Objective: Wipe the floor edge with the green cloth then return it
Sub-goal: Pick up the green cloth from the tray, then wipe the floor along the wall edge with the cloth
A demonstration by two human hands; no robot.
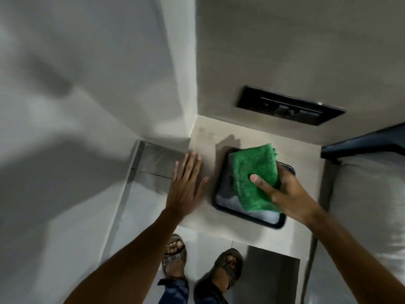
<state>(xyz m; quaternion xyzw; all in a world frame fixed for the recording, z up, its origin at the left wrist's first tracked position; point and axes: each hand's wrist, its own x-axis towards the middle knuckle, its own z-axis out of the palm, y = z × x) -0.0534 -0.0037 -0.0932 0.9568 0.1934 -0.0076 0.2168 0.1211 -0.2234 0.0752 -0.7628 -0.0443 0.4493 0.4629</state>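
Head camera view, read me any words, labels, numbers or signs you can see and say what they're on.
No readable text anywhere.
Faint grey marks on the ledge near the corner: too blurred to read.
Black wall panel: nothing legible.
Green cloth, black tray: no print visible.

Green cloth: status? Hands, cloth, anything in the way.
Right hand gripping folded green cloth over black rectangular tray. Left hand open, flat on grey ledge. Nothing in the way.
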